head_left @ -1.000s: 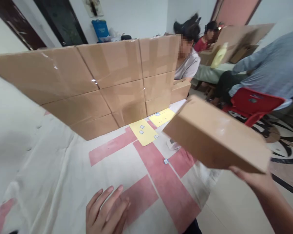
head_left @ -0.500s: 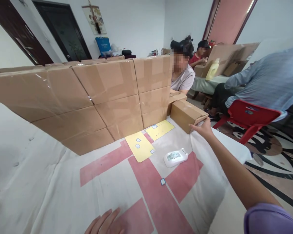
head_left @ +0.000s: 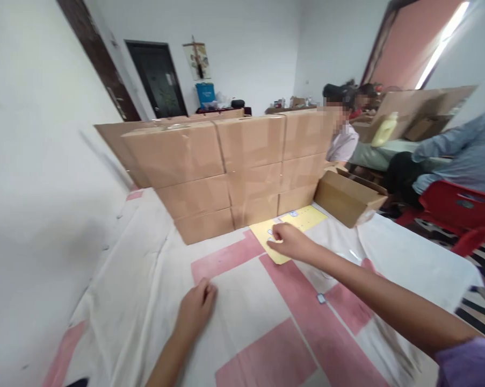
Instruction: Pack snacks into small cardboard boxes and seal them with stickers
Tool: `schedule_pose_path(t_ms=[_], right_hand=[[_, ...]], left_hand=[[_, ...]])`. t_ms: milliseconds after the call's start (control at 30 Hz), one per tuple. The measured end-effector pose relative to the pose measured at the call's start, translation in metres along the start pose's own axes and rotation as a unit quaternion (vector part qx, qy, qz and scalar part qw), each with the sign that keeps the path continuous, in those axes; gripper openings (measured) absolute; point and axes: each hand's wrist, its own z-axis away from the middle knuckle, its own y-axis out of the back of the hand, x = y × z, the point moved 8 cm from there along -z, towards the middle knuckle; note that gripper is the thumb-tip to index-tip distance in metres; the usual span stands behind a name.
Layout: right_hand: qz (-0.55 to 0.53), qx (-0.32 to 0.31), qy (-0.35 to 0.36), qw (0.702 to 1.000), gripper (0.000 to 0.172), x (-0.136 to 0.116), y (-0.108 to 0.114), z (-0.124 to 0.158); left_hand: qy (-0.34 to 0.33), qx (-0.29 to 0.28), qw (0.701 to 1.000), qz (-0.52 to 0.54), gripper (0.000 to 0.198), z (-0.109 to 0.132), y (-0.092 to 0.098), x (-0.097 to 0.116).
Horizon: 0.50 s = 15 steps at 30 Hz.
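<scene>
My left hand [head_left: 196,305] rests on the white and pink tablecloth with its fingers curled into a loose fist; nothing shows in it. My right hand [head_left: 292,242] is stretched over a yellow card [head_left: 281,256], fingers bent and thumb apart from them, with no held thing visible. Small blue-edged tiles lie on the card, partly behind that hand. A second yellow card [head_left: 312,216] adjoins it, with dots and a small tile on it. One blue-edged tile [head_left: 321,299] lies on a pink stripe. My right forearm mostly covers a white device [head_left: 353,256].
A wall of taped cardboard boxes [head_left: 250,177] stands across the far side of the table. An open cardboard box [head_left: 349,196] sits at its right end. People sit beyond, one on a red chair [head_left: 460,207]. A white wall [head_left: 33,161] borders the left.
My right hand has left the open cardboard box and moved left over the yellow card. My left hand has come farther forward and its fingers have curled. The view has turned left.
</scene>
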Motion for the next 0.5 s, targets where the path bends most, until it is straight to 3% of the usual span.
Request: schedule_pose_path(t_ms=[133, 200, 267, 367, 500], right_hand=[[0.075, -0.075, 0.23, 0.967, 0.019, -0.174, -0.079, -0.053], [0.118, -0.083, 0.307, 0.941, 0.024, -0.242, -0.117, -0.078], [0.162, -0.083, 0.34, 0.923, 0.03, -0.295, -0.148, -0.108], [0.204, -0.094, 0.255, 0.941, 0.045, -0.337, -0.177, -0.173], [0.234, -0.052, 0.081, 0.967, 0.065, -0.344, -0.174, -0.259]], left_hand=[[0.031, 0.01, 0.996, 0.085, 0.007, -0.02, -0.026, -0.009], [0.03, 0.007, 0.989, 0.146, 0.005, -0.019, -0.03, -0.014], [0.035, 0.0, 0.975, 0.218, 0.009, -0.017, -0.03, -0.02], [0.061, -0.007, 0.937, 0.345, 0.017, -0.019, -0.029, -0.032], [0.102, -0.003, 0.848, 0.52, 0.035, -0.026, -0.029, -0.045]])
